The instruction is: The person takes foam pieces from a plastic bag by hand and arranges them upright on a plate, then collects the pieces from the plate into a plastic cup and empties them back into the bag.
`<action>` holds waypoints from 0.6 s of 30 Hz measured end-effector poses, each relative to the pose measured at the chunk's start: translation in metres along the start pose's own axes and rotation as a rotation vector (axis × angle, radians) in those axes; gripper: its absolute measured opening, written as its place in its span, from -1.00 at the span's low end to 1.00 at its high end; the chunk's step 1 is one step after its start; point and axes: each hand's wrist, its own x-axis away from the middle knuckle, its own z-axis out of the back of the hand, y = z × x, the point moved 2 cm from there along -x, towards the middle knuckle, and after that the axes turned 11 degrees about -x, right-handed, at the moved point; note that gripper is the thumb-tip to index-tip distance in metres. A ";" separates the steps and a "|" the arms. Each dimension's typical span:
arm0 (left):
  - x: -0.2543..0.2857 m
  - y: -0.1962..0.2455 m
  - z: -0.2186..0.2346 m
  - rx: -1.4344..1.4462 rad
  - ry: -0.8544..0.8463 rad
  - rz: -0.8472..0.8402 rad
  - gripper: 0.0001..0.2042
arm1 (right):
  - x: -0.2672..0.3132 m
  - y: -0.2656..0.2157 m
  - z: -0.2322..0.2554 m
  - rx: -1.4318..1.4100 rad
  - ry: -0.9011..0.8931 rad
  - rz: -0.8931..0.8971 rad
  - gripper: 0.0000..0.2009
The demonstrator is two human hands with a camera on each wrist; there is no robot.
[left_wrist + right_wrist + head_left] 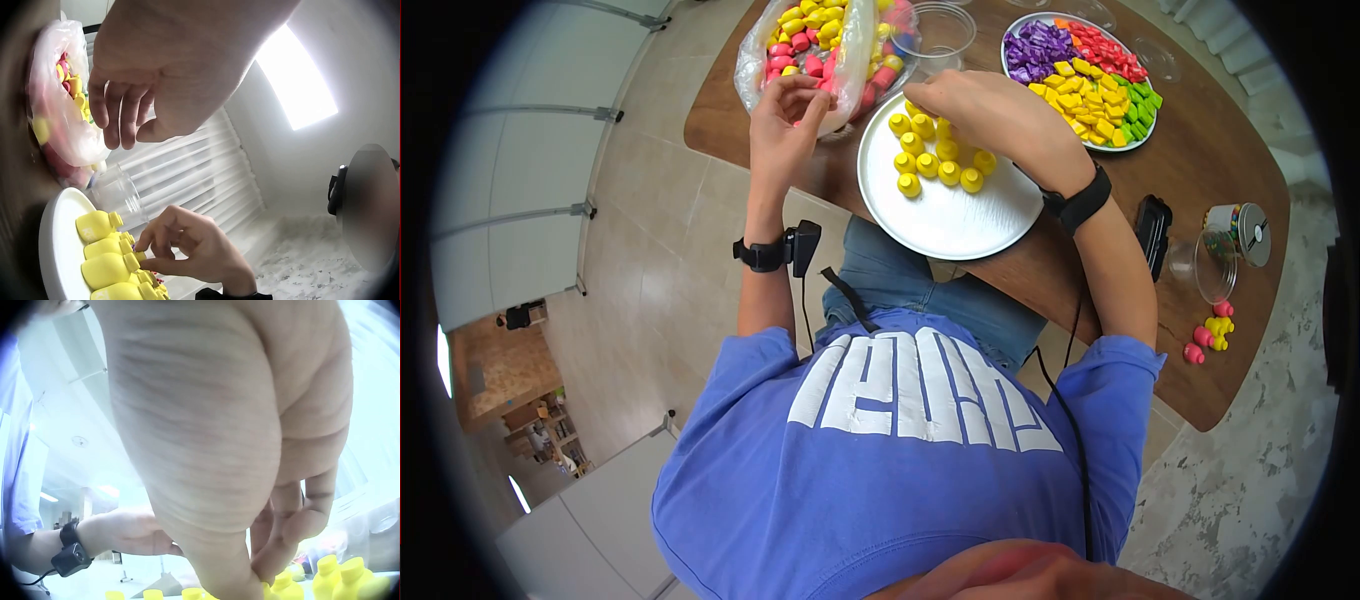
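Observation:
Small yellow toy bottles (909,185) stand in loose rows on a white round plate (950,235) at the table's near edge. Over the plate's far side, my right hand (980,110) pinches the top of one yellow bottle (267,592) between thumb and index finger. My left hand (783,130) is in the air beside a translucent plastic bag (752,65) filled with pink and yellow bottles. In the left wrist view the left fingers (128,115) hang loosely bent with nothing between them.
A second round plate (1122,149) holds purple, red, yellow and green pieces. A clear plastic tub (945,40) stands behind the bottles. Rightward are a black case (1152,235), a jar of beads (1253,235), a clear cup (1205,268) and several pink and yellow bottles (1205,336).

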 end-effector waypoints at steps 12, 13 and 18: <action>-0.123 -0.039 0.019 -0.762 -0.089 -0.273 -0.68 | 0.009 0.000 0.004 -0.033 0.118 0.084 -0.73; -0.134 -0.044 0.019 -0.762 -0.089 -0.280 -0.68 | 0.010 0.000 0.006 -0.045 0.142 0.102 -0.74; -0.169 -0.073 0.000 -0.881 -0.210 -0.292 -0.69 | 0.014 -0.009 0.018 -0.063 0.160 0.035 -0.75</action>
